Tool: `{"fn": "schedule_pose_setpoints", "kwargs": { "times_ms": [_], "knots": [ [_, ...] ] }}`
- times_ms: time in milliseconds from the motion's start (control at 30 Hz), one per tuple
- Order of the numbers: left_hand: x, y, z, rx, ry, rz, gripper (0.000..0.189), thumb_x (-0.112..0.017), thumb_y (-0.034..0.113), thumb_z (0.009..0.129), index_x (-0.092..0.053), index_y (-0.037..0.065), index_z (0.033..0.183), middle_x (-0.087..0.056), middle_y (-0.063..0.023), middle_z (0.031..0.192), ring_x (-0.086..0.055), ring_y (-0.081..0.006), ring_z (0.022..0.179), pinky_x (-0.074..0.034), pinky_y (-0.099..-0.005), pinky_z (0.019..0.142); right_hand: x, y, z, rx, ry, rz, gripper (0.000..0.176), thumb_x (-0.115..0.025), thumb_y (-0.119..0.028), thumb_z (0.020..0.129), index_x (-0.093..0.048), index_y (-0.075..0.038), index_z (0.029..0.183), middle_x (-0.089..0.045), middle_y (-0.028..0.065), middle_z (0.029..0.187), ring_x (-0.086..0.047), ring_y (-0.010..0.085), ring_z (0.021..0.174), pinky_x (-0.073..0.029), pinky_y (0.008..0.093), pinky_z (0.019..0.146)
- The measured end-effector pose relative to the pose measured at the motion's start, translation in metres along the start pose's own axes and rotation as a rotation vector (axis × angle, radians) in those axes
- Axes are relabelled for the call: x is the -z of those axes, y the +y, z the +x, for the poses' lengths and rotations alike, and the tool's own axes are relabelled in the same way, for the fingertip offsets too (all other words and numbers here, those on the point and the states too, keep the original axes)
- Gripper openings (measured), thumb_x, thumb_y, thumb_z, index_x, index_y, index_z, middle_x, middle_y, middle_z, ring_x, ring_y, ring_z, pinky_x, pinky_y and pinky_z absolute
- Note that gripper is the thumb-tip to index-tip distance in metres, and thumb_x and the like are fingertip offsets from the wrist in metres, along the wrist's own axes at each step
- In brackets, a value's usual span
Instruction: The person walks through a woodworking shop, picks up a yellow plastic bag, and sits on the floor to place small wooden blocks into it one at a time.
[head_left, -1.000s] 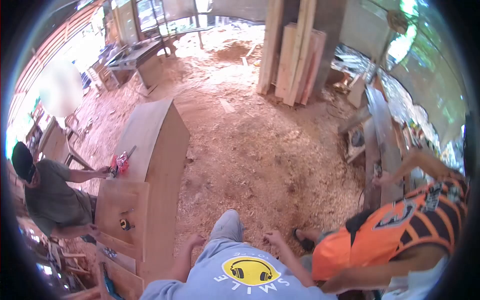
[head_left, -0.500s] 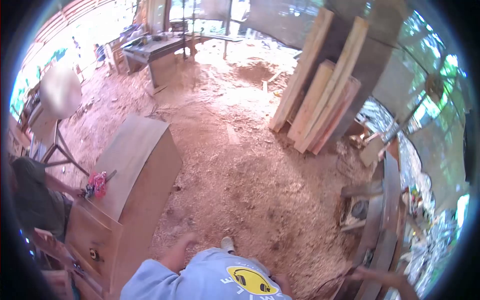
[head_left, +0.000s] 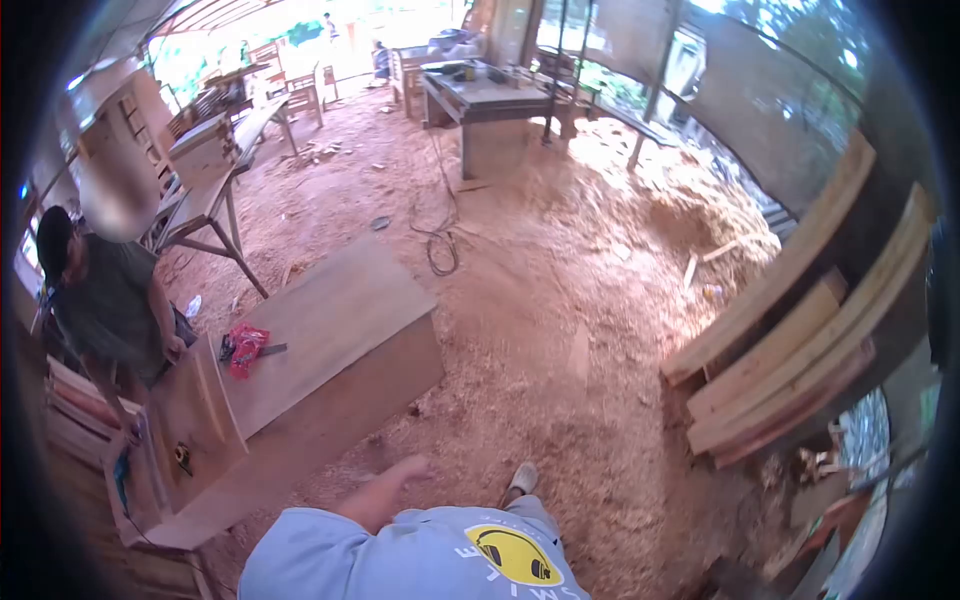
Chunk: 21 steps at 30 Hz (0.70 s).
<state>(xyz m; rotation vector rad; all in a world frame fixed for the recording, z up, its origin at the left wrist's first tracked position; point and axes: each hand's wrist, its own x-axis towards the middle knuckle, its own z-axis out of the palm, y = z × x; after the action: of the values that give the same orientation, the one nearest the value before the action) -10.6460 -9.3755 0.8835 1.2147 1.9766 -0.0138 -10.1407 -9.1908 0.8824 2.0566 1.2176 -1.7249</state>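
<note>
My left hand (head_left: 408, 469) is in front of my blue shirt (head_left: 420, 550), over the floor to the right of a large wooden cabinet-like box (head_left: 335, 310). Its fingers look loosely stretched and nothing shows in them. No part of my right hand is visible. On the box lie a red plastic bag (head_left: 247, 352) with a dark tool beside it and a flat strip. A yellow and black tape measure (head_left: 182, 459) sits on the box's near section.
A co-worker (head_left: 105, 300) in a dark shirt stands at the left, hands at the box's edge. Thick planks (head_left: 800, 340) lean at the right. A workbench (head_left: 495, 97) stands at the back; a cable (head_left: 440, 250) lies on the sawdust floor (head_left: 520, 370).
The view has swung left, so the box, co-worker and planks sit further right. My right hand, seen earlier at the lower right, has left the view. My left hand remains ahead of my body.
</note>
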Motion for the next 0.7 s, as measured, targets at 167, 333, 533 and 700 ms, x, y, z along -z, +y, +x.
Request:
{"fn": "schedule_pose_setpoints", "kwargs": {
  "times_ms": [167,333,533,700],
  "knots": [
    [0.030,-0.043,-0.009,0.476,0.020,-0.076,0.041,-0.061,0.043,0.072,-0.068,0.004,0.082,-0.065,-0.0172,0.085,-0.063,-0.0316,0.078,-0.049,-0.0411,0.070,0.067,-0.179,0.081,0.137,-0.017,-0.102,0.013,-0.054,-0.009,0.077,-0.059,-0.001,0.087,-0.061,0.0115,0.066,-0.060,0.0195,0.052,-0.046,0.0295,0.042],
    [0.089,-0.024,0.037,0.603,0.028,-0.395,0.043,-0.059,0.044,0.074,-0.068,0.003,0.082,-0.065,-0.0171,0.079,-0.062,-0.0289,0.072,-0.049,-0.0408,0.068,0.118,-0.392,0.162,0.387,0.099,-0.080,0.014,-0.053,-0.008,0.076,-0.058,0.000,0.087,-0.060,0.0122,0.064,-0.059,0.0196,0.049,-0.045,0.0298,0.040],
    [0.195,0.014,0.138,0.558,-0.114,-0.852,0.043,-0.057,0.044,0.078,-0.067,0.003,0.088,-0.066,-0.0133,0.085,-0.062,-0.0230,0.071,-0.050,-0.0375,0.063,0.045,-0.608,0.142,0.550,0.087,-0.059,0.013,-0.055,-0.009,0.078,-0.063,-0.001,0.086,-0.062,0.0099,0.068,-0.059,0.0163,0.050,-0.044,0.0254,0.039],
    [0.291,0.003,0.221,0.473,-0.136,-0.871,0.032,-0.057,0.035,0.079,-0.067,0.006,0.087,-0.066,-0.0120,0.085,-0.062,-0.0218,0.072,-0.050,-0.0359,0.064,-0.037,-0.674,0.199,0.391,-0.337,-0.442,0.012,-0.054,-0.011,0.081,-0.064,-0.004,0.079,-0.065,0.0107,0.074,-0.061,0.0195,0.058,-0.048,0.0307,0.047]
  ]
}}
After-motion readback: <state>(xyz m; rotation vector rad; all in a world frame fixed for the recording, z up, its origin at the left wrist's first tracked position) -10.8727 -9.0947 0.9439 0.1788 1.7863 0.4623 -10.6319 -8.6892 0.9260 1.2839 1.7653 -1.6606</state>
